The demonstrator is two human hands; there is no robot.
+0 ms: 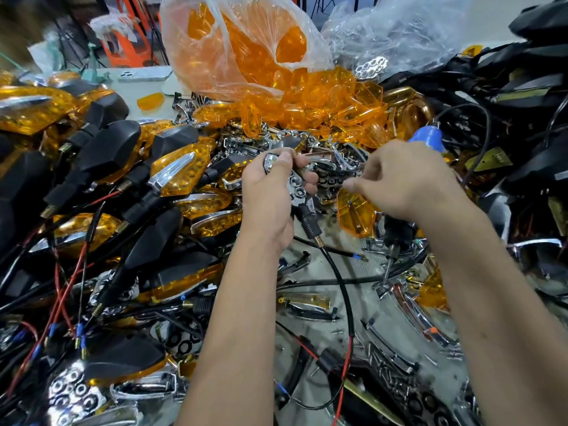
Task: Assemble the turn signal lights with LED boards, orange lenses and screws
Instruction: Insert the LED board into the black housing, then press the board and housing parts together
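My left hand (pixel 270 192) grips a turn signal light (pixel 296 182); just right of it, my right hand's (pixel 408 182) fingers pinch together, contents unseen.

A phone (pixel 143 75) lies face down at the bench's far edge, beside a clear plastic bag (pixel 196 41). Behind it stands an orange stool (pixel 127 32), partly wrapped in plastic.

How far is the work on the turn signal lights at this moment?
Done: a pile of finished turn signal lights with orange lenses lies at the left. In hand: the left hand grips a lensless light housing; the right hand hovers beside it. Left: many loose orange lenses and black housings wait behind and right.
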